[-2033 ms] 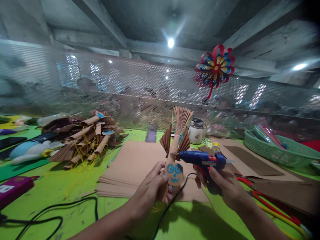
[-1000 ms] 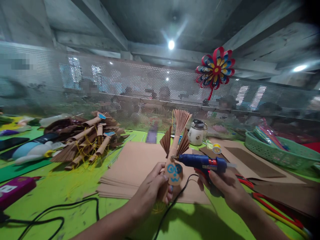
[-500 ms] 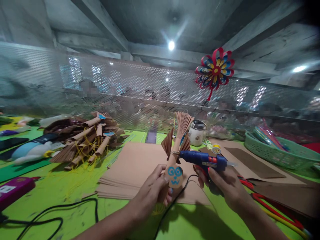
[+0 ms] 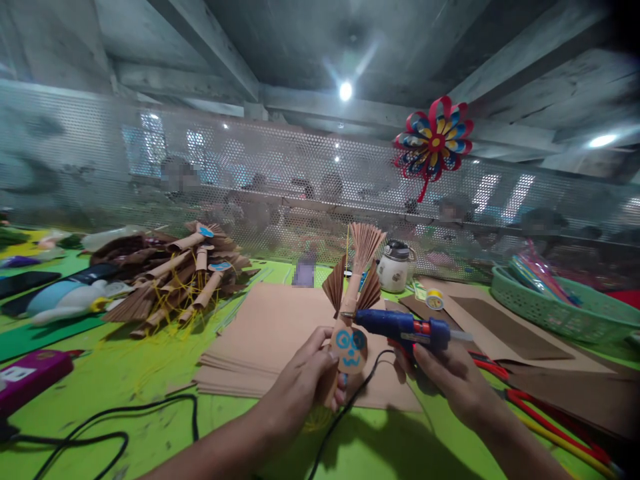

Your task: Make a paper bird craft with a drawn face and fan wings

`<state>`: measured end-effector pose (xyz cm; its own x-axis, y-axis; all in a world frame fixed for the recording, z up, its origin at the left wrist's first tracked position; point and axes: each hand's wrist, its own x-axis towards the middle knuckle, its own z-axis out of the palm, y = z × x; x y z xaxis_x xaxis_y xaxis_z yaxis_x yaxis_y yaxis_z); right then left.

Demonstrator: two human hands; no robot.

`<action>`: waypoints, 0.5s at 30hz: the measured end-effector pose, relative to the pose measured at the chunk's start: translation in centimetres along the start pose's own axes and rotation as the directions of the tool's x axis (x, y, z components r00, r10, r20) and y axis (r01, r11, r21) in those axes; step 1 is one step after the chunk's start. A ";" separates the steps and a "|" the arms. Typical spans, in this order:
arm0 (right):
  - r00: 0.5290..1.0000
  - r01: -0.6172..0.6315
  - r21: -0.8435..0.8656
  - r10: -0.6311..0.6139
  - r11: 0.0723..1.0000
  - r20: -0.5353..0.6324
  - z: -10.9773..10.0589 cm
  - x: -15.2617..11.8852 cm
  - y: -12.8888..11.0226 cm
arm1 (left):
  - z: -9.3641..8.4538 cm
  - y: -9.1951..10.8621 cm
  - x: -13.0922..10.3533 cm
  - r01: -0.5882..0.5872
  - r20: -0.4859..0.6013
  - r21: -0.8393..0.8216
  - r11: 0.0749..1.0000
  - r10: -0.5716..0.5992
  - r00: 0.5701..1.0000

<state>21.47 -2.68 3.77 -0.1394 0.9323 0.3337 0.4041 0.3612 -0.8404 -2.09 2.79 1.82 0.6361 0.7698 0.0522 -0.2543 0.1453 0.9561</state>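
Observation:
My left hand (image 4: 315, 367) grips a brown paper figure (image 4: 352, 293) near its lower end, thumb beside a round face piece (image 4: 349, 352) with blue eyes and mouth. Pleated paper fans spread from the figure's top and both sides. In my right hand (image 4: 445, 373) is a blue glue gun (image 4: 400, 325), its nozzle at the paper tube just above the face piece; whether it touches cannot be told. Below the figure lies a stack of brown paper sheets (image 4: 270, 333) on the green table (image 4: 240, 443).
At the left sits a pile of similar paper figures (image 4: 190, 280) with yellow strings. A magenta box (image 4: 35, 380) and black cables lie in front. On the right are red-handled scissors (image 4: 550, 420), a green basket (image 4: 565, 307) and a white jar (image 4: 393, 268). Behind stands a perforated screen (image 4: 280, 187).
The glue gun's nozzle has moved slightly down along the paper tube, closer to the face piece. My left hand keeps its hold on the figure. The view has shifted a little.

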 end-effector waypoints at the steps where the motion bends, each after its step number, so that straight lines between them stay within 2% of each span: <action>1: 1.000 0.008 0.007 -0.008 1.000 0.002 0.1 0.1 -0.1 | 0.0 0.0 0.0 -0.002 0.011 -0.003 1.000 0.002 1.000; 4: 1.000 0.029 0.050 -0.029 0.998 -0.013 0.2 0.4 -0.1 | -0.1 -0.2 0.0 0.009 0.028 0.004 1.000 -0.009 1.000; 15: 1.000 0.011 0.073 -0.010 0.997 -0.007 -0.5 0.3 0.0 | -0.3 -0.2 0.2 -0.006 -0.033 -0.035 0.999 0.005 0.999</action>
<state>21.86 -2.44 4.11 -0.1374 0.9284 0.3452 0.3352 0.3715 -0.8658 -2.12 3.10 1.52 0.6103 0.7908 0.0471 -0.2834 0.1624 0.9452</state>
